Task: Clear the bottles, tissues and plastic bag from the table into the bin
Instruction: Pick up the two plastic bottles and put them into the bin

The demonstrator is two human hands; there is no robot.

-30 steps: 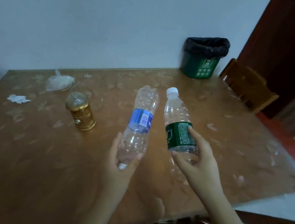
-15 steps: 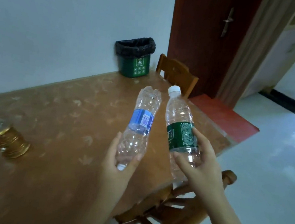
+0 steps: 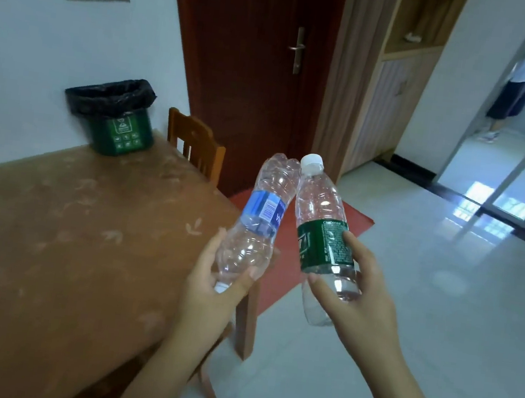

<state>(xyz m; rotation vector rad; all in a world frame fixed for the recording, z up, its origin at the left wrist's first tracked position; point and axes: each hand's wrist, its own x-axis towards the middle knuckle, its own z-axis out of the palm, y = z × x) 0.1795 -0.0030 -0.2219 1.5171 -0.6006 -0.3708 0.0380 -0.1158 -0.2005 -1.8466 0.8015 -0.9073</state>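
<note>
Since a second ago our view has swung right: both bottles have left the tabletop's middle and hang past its near corner. We hold two. Our left hand (image 3: 215, 287) grips the cap end of one crumpled clear plastic bottle with a blue label (image 3: 260, 220), held upside down. Our right hand (image 3: 357, 290) grips one clear white-capped bottle with a green label (image 3: 324, 239); their tops touch. Beyond lies the brown leaf-patterned table (image 3: 61, 240). On its far corner stands one green bin with a black liner (image 3: 117, 118), beside one wooden chair (image 3: 195, 144).
</note>
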